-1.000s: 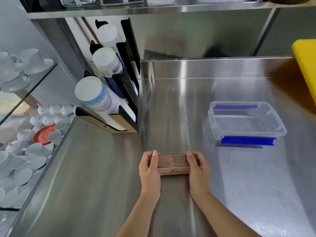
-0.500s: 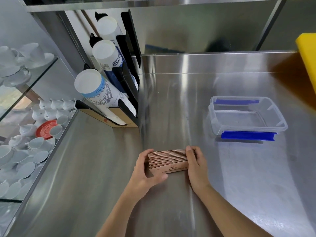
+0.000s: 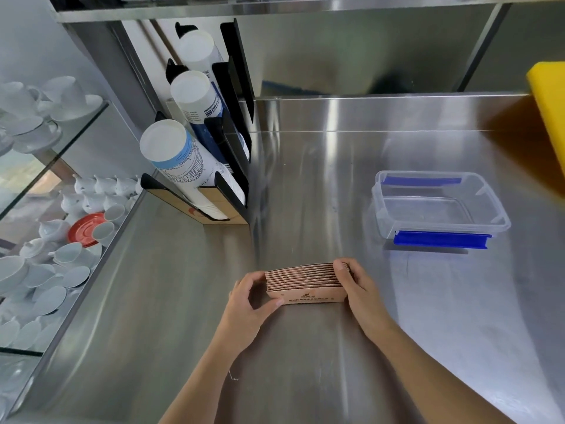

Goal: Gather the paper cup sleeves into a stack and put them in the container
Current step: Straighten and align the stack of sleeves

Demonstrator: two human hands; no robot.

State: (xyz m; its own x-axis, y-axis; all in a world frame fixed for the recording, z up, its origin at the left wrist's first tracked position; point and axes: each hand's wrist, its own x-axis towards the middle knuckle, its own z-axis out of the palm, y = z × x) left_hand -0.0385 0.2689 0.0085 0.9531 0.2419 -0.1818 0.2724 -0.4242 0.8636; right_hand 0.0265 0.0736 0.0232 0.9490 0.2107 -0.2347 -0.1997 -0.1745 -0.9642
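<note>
A stack of brown paper cup sleeves (image 3: pixel 302 281) stands on edge on the steel counter near its front middle. My left hand (image 3: pixel 249 301) pinches the stack's left end, thumb on the front face and fingers behind. My right hand (image 3: pixel 357 289) presses flat against the right end, fingers curled over the top. The clear plastic container (image 3: pixel 440 206) with blue clips sits open and empty to the right and farther back, apart from both hands.
A black cup dispenser rack (image 3: pixel 226 142) with tubes of white paper cups (image 3: pixel 180 160) stands at the back left. A yellow board (image 3: pixel 550 108) leans at the far right. Glass shelves of white cups and saucers (image 3: pixel 46 240) lie beyond the counter's left edge.
My left hand has shifted from lying flat over the stack's left end to a pinch with the thumb on the front. The stack stays between both hands in about the same place.
</note>
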